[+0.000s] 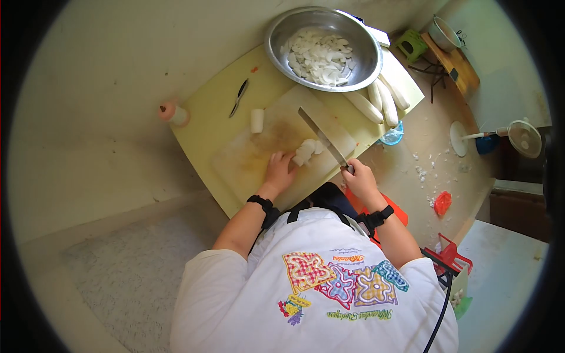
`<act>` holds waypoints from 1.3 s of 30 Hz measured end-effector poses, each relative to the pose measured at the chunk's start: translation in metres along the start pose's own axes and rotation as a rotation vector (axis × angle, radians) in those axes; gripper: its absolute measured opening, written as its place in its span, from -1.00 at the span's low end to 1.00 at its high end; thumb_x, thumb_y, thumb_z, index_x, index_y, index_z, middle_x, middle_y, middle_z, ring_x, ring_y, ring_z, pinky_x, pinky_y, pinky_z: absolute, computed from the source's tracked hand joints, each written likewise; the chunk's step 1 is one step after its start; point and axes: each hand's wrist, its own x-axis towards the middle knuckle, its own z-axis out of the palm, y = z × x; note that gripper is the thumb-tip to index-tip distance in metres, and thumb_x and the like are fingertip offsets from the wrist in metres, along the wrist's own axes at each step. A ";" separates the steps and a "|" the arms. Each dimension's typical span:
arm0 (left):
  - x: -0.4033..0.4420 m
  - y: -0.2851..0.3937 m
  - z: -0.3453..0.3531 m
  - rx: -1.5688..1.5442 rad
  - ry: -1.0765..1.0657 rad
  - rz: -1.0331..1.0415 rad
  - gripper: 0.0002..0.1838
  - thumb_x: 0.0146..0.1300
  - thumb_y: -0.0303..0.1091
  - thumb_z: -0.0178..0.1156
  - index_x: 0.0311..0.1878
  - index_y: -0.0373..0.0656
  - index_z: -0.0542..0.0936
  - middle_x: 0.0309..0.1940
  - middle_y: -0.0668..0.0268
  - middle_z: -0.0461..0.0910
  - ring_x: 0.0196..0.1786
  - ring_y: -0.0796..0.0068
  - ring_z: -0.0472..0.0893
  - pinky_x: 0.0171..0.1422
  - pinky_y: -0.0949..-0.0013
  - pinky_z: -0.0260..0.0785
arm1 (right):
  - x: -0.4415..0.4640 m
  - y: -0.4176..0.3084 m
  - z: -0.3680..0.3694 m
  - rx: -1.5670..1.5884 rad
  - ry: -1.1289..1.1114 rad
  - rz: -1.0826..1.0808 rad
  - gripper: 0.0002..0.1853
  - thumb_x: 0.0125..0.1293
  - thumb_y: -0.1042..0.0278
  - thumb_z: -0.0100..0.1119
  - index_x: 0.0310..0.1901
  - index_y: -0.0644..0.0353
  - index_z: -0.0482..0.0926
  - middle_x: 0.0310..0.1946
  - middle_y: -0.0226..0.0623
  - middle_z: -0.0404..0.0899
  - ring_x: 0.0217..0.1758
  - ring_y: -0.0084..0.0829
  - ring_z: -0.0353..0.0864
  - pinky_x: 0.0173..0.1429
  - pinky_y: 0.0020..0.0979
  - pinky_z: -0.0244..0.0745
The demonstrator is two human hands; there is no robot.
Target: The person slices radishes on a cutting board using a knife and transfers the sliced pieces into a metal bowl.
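My right hand (362,178) grips the dark handle of a kitchen knife (321,134). Its long blade points away to the upper left, just right of the cut vegetable. At the near side of a pale cutting board (235,154), my left hand (279,171) has its fingers curled against several white radish slices (306,152), which lie bunched together. A short peeled radish chunk (257,120) rests farther back on the board. Behind the board, a wide steel bowl (276,56) holds a heap of white slices (321,57).
Several long peeled white radishes (386,101) lie at the table's right, partly behind the bowl. A peeler-like tool (238,97) is at the back left, and a pink-topped bottle (173,113) stands by the wall. White scraps and a red plastic bag (442,203) litter the floor.
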 end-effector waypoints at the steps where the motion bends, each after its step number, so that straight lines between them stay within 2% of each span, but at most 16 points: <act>1: 0.003 0.001 0.001 0.005 -0.014 -0.027 -0.65 0.14 -0.33 0.37 0.00 -0.18 0.62 -0.01 0.08 0.57 0.13 -0.04 0.48 0.23 0.05 0.36 | 0.001 0.002 -0.002 0.005 0.004 -0.001 -0.75 0.26 0.19 0.26 -0.16 0.19 0.63 -0.43 0.05 0.65 -0.32 0.05 0.68 -0.22 -0.11 0.54; 5: 0.014 0.007 -0.003 0.005 -0.103 -0.141 -0.68 0.10 -0.25 0.43 -0.13 -0.21 0.66 -0.02 0.08 0.56 0.13 -0.03 0.48 0.25 0.07 0.35 | 0.014 0.020 -0.009 -0.064 0.010 -0.027 -0.74 0.26 0.18 0.25 -0.17 0.20 0.63 -0.42 0.04 0.66 -0.32 0.06 0.67 -0.21 -0.07 0.55; 7: 0.015 0.007 0.000 0.008 -0.113 -0.177 -0.68 0.11 -0.28 0.41 -0.10 -0.18 0.65 -0.02 0.09 0.56 0.13 -0.03 0.49 0.26 0.06 0.35 | 0.024 0.021 -0.016 -0.054 -0.026 -0.015 -0.74 0.26 0.17 0.25 -0.18 0.20 0.62 -0.42 0.03 0.66 -0.32 0.06 0.67 -0.21 -0.06 0.54; 9: 0.012 0.006 0.004 0.012 -0.123 -0.219 -0.68 0.12 -0.30 0.39 -0.07 -0.16 0.64 -0.02 0.10 0.55 0.14 -0.02 0.49 0.26 0.05 0.36 | 0.035 0.020 -0.029 -0.241 -0.020 -0.148 -0.76 0.25 0.17 0.25 -0.17 0.15 0.61 -0.44 -0.01 0.67 -0.33 0.05 0.68 -0.21 -0.03 0.55; 12: 0.010 0.012 0.010 -0.042 -0.004 -0.254 -0.59 0.14 -0.34 0.37 0.06 -0.21 0.57 -0.02 0.07 0.54 0.12 0.03 0.49 0.23 0.13 0.37 | 0.053 0.031 -0.044 -0.320 -0.059 -0.299 -0.75 0.23 0.17 0.26 -0.15 0.12 0.59 -0.45 -0.06 0.67 -0.34 0.03 0.68 -0.22 -0.03 0.57; 14: 0.012 0.022 0.007 -0.077 0.246 -0.294 -0.49 0.18 -0.40 0.32 0.21 -0.22 0.46 0.03 0.08 0.52 0.16 0.07 0.49 0.28 0.13 0.35 | 0.062 0.033 -0.057 -0.334 -0.065 -0.374 -0.74 0.21 0.18 0.28 -0.14 0.11 0.59 -0.45 -0.07 0.68 -0.35 0.01 0.68 -0.23 -0.04 0.57; 15: 0.017 0.031 0.003 -0.069 0.256 -0.298 -0.49 0.18 -0.40 0.32 0.21 -0.22 0.46 0.03 0.08 0.52 0.16 0.07 0.49 0.28 0.13 0.35 | 0.067 0.032 -0.063 -0.343 -0.066 -0.439 -0.74 0.19 0.19 0.30 -0.14 0.10 0.59 -0.44 -0.08 0.68 -0.36 0.00 0.69 -0.24 -0.04 0.58; 17: 0.024 0.046 -0.007 0.047 0.485 -0.287 -0.44 0.22 -0.38 0.31 0.28 -0.24 0.40 0.12 0.09 0.48 0.20 0.07 0.47 0.34 0.10 0.30 | 0.080 0.033 -0.073 -0.356 -0.097 -0.516 -0.72 0.17 0.20 0.31 -0.12 0.10 0.58 -0.46 -0.10 0.67 -0.38 -0.02 0.68 -0.25 -0.05 0.57; 21: 0.050 0.101 -0.053 0.175 0.538 -0.200 -0.41 0.25 -0.29 0.30 0.32 -0.23 0.38 0.22 0.04 0.44 0.25 -0.02 0.43 0.39 0.03 0.25 | 0.096 0.013 -0.100 -0.460 -0.197 -0.606 -0.61 0.10 0.24 0.38 -0.04 0.09 0.53 -0.53 -0.16 0.63 -0.42 -0.07 0.68 -0.29 -0.07 0.56; 23: 0.063 0.122 -0.075 0.215 0.202 -0.061 -0.35 0.27 -0.16 0.31 0.35 -0.22 0.36 0.26 0.05 0.42 0.30 -0.02 0.40 0.43 0.02 0.21 | 0.105 0.011 -0.111 -0.452 -0.224 -0.652 -0.53 0.05 0.23 0.42 0.00 0.09 0.50 -0.50 -0.16 0.63 -0.39 -0.07 0.67 -0.26 -0.08 0.55; 24: 0.071 0.137 -0.081 0.222 0.216 -0.075 -0.35 0.27 -0.16 0.31 0.35 -0.22 0.36 0.26 0.05 0.42 0.30 -0.02 0.40 0.43 0.02 0.21 | 0.110 0.010 -0.115 -0.439 -0.242 -0.680 -0.45 0.00 0.22 0.47 0.04 0.09 0.47 -0.46 -0.16 0.62 -0.35 -0.07 0.67 -0.23 -0.08 0.54; 26: 0.088 0.168 -0.086 0.214 -0.005 -0.099 -0.29 0.24 -0.06 0.34 0.36 -0.22 0.37 0.29 0.01 0.42 0.37 0.00 0.37 0.50 0.06 0.17 | 0.119 0.003 -0.128 -0.436 -0.255 -0.760 -0.45 -0.04 0.22 0.50 0.00 0.10 0.48 -0.45 -0.18 0.62 -0.33 -0.08 0.67 -0.23 -0.10 0.54; 33: 0.133 0.212 -0.076 0.153 -0.231 -0.097 -0.06 0.11 0.09 0.43 0.45 -0.21 0.30 0.32 -0.01 0.42 0.37 -0.06 0.40 0.48 0.11 0.23 | 0.144 -0.012 -0.173 -0.444 -0.202 -1.148 -0.53 -0.13 0.16 0.52 -0.20 0.10 0.51 -0.50 -0.36 0.58 -0.40 -0.24 0.63 -0.29 -0.24 0.49; 36: 0.144 0.217 -0.079 0.068 -0.318 -0.119 0.00 0.07 0.05 0.49 0.49 -0.21 0.26 0.32 -0.03 0.42 0.32 0.01 0.47 0.40 0.20 0.33 | 0.149 -0.015 -0.192 -0.468 -0.163 -1.244 -0.53 -0.17 0.15 0.52 -0.22 0.07 0.51 -0.51 -0.41 0.56 -0.41 -0.30 0.61 -0.30 -0.28 0.47; 38: 0.149 0.220 -0.087 -0.156 -0.410 -0.271 -0.01 0.05 -0.07 0.54 0.48 -0.22 0.27 0.31 -0.03 0.43 0.28 0.17 0.51 0.31 0.27 0.41 | 0.153 -0.014 -0.201 -0.474 -0.158 -1.295 -0.53 -0.19 0.15 0.52 -0.23 0.07 0.51 -0.51 -0.42 0.55 -0.41 -0.31 0.61 -0.30 -0.29 0.47; 39: 0.150 0.219 -0.088 -0.154 -0.404 -0.277 -0.01 0.05 -0.07 0.54 0.48 -0.22 0.27 0.31 -0.03 0.43 0.28 0.17 0.51 0.31 0.27 0.41 | 0.154 -0.014 -0.205 -0.484 -0.150 -1.328 -0.52 -0.21 0.15 0.53 -0.25 0.06 0.51 -0.51 -0.43 0.54 -0.41 -0.32 0.60 -0.30 -0.31 0.46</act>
